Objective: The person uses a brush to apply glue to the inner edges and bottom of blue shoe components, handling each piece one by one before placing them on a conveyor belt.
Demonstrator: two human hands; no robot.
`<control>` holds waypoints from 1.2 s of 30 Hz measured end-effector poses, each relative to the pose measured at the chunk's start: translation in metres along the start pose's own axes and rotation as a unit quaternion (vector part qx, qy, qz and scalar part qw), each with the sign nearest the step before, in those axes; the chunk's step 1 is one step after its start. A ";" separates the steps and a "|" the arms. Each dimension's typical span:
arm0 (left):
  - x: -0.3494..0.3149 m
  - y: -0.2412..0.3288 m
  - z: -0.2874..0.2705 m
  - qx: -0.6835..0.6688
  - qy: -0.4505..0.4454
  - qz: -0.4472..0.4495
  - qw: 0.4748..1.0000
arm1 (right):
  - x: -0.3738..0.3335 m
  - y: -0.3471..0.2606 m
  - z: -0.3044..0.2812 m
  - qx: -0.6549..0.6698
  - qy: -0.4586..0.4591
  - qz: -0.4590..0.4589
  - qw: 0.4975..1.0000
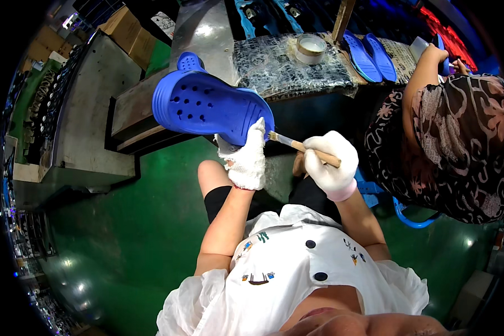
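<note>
My left hand (pixel 245 159), in a white knit glove, grips a blue clog upper (pixel 204 106) with round holes across its toe; the thumb lies over the near edge. White-gloved too, my right hand (pixel 331 161) is closed round the wooden handle of a flat paint brush (pixel 297 144). The bristles point left and sit at the clog's near right rim; whether they touch it I cannot tell. Behind the large clog, a smaller blue holed piece (pixel 190 61) shows at the worktable's edge. A round tub of whitish stuff (pixel 310 49) stands on the plastic-covered bench.
Two blue soles (pixel 369 57) lie side by side on the bench right of the tub. A co-worker (pixel 442 140) in patterned clothes sits close on my right, beside a blue stool (pixel 411 215). A grey metal machine (pixel 92 101) and a cardboard box (pixel 127 35) stand left.
</note>
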State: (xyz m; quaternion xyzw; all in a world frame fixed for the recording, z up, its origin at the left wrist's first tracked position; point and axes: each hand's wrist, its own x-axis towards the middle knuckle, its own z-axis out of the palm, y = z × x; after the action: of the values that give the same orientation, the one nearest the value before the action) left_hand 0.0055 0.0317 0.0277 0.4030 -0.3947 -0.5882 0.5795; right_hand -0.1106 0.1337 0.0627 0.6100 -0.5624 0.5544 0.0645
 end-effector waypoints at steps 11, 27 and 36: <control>0.003 -0.010 -0.006 0.032 0.006 0.032 0.999 | 0.000 0.007 -0.007 -0.007 0.044 -0.025 0.999; 0.000 -0.004 -0.002 0.005 -0.019 -0.001 1.000 | -0.005 0.011 -0.004 0.019 0.023 -0.009 1.000; 0.017 -0.005 0.033 0.102 -0.248 -0.144 0.952 | -0.115 0.136 0.017 0.147 0.209 0.340 0.905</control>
State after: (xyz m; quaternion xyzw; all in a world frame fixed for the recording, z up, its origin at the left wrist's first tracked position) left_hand -0.0273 0.0145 0.0353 0.3539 -0.5219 -0.7034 0.3281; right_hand -0.1749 0.1435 -0.1045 0.2544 -0.6214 0.7339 -0.1027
